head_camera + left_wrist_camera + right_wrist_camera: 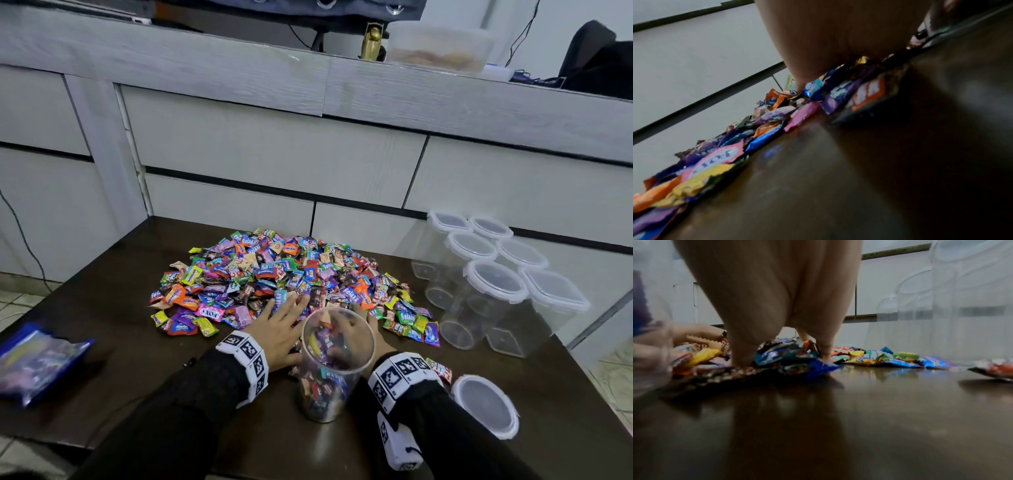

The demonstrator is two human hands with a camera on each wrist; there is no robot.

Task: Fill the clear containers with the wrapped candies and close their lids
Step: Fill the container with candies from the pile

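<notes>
Fingers (pixel 291 305) of our left hand (pixel 279 330) lie straight and slightly spread on the near edge of the candy pile (pixel 274 277). Our right hand (pixel 352 337) reaches behind the open container (pixel 329 366), which blocks it from above; from the wrist its fingertips (pixel 826 352) curl around a few wrappers (pixel 783 352). Partly filled, that container stands between our wrists, its lid (pixel 484 406) beside it on the table (pixel 137 359). Six lidded empty containers (pixel 493 284) crowd the right; a candy bag (pixel 37 363) lies left.
</notes>
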